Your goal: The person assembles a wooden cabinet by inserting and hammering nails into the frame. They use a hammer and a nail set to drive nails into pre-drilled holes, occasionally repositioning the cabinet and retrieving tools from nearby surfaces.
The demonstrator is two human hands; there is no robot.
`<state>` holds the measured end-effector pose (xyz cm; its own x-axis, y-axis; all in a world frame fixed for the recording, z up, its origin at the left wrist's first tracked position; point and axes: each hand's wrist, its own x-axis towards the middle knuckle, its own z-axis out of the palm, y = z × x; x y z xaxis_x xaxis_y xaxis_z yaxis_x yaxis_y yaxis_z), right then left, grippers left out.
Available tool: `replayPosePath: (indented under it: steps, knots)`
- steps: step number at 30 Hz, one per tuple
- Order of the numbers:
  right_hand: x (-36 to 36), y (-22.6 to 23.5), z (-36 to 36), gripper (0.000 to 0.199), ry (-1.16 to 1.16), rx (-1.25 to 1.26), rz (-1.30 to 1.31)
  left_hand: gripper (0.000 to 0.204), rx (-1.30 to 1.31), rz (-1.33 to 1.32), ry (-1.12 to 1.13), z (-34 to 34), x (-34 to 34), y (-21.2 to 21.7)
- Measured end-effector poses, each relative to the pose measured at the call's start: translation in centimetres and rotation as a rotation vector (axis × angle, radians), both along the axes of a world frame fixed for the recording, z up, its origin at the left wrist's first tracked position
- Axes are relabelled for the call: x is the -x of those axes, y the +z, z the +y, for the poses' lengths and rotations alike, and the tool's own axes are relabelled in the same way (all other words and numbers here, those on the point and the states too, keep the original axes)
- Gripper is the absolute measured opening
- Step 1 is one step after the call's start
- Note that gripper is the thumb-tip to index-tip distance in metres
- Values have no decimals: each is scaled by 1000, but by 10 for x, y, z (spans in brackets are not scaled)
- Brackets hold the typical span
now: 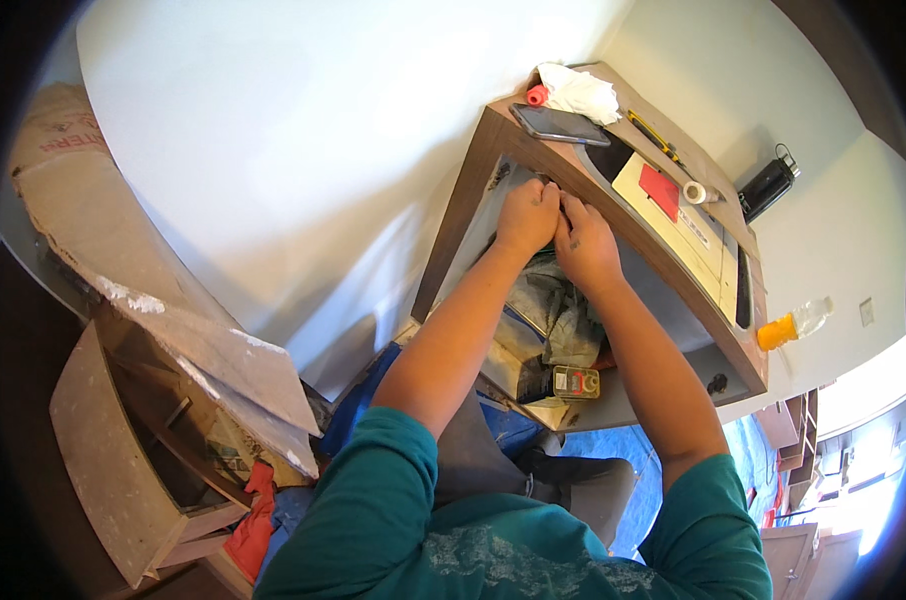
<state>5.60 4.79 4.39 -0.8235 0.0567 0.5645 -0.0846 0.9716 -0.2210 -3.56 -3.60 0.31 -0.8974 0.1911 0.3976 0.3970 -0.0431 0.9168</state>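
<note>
Left hand [526, 217], right hand [587, 245] together near cabinet [543, 152] upper edge; grip hard to tell. Phone [560, 125] atop.

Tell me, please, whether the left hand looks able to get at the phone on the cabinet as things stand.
Probably yes: the phone lies uncovered by the cabinet's front edge, close to the left hand, though that hand would first have to come up over that edge.

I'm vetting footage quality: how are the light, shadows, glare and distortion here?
Head view: glare washes out the lower right, leaving the brown wooden shelving there hazy; head view: soft shadows streak the smooth white wall; head view: the fisheye rim is black, and edges bend toward it; head view: the brown wooden cabinet is dimmer inside than on top.
</note>
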Motion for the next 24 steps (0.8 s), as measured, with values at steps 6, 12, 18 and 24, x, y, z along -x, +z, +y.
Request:
replayPosePath:
  steps: [6,12,18,24]
  knots:
    - [6,-13,2,32,23,27,64,38,28,60,43,0,1,-1]
    - [8,-8,-3,34,-35,-8,-7,38,-81,89,21,3,11,-9]
    - [14,-8,0,36,-57,-61,-4,37,-104,116,19,7,19,-15]
    - [15,-5,-3,31,-81,-84,0,37,-175,15,-9,7,18,-12]
